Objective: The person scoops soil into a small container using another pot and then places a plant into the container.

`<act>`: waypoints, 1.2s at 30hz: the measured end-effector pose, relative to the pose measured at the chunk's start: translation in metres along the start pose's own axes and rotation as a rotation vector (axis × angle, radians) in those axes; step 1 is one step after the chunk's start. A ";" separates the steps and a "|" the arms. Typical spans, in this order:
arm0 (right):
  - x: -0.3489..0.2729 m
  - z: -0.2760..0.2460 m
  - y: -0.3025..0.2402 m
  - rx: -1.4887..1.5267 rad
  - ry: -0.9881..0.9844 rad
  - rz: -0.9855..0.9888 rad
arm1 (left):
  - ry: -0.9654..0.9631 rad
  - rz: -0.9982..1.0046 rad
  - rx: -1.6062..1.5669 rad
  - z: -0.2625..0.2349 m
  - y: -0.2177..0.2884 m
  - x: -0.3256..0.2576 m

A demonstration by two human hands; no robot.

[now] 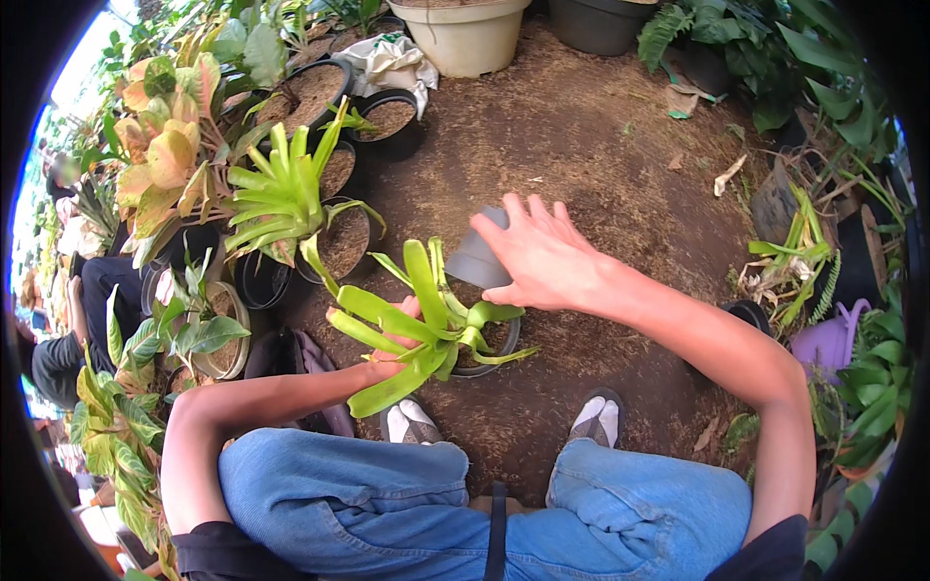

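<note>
A bright green, strap-leaved bromeliad [422,292] leans to the left over a dark pot [506,341] on the ground between my feet. My left hand [405,334] is closed among its leaves, which cover most of the fingers. Above that pot, my right hand [544,250] grips a small grey plant pot [472,259] from the right. This grey pot is tilted, with the thumb on its near side and the fingers on the far side. What it contains is hidden.
Several potted plants crowd the left, including another bromeliad [281,194] and a black pot of soil [386,126]. A large cream pot [465,39] stands at the back. On the right are a purple container [821,341] and dense foliage. Another person [107,300] sits at far left.
</note>
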State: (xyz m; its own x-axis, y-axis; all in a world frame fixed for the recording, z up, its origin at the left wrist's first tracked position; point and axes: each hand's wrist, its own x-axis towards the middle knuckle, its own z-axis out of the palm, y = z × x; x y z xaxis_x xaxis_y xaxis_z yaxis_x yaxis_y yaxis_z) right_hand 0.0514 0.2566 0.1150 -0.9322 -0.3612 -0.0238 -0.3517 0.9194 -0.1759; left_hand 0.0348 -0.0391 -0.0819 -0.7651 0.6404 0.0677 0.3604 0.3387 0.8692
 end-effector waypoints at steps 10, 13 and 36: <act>-0.019 -0.041 0.049 0.116 -0.311 0.370 | -0.007 -0.176 -0.306 -0.008 0.015 0.001; -0.048 -0.036 0.087 0.204 -0.590 0.349 | 0.015 -0.017 -0.283 -0.003 0.021 0.009; -0.126 0.076 0.156 0.198 -0.963 0.999 | -0.088 0.088 -0.322 -0.010 0.040 0.008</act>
State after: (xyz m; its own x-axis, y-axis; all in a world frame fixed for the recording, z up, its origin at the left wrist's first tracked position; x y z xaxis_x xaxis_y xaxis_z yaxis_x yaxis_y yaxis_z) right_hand 0.1210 0.4337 0.0163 -0.3262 0.3866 -0.8626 0.5097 0.8405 0.1840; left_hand 0.0379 -0.0271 -0.0420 -0.6847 0.7190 0.1187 0.2252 0.0538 0.9728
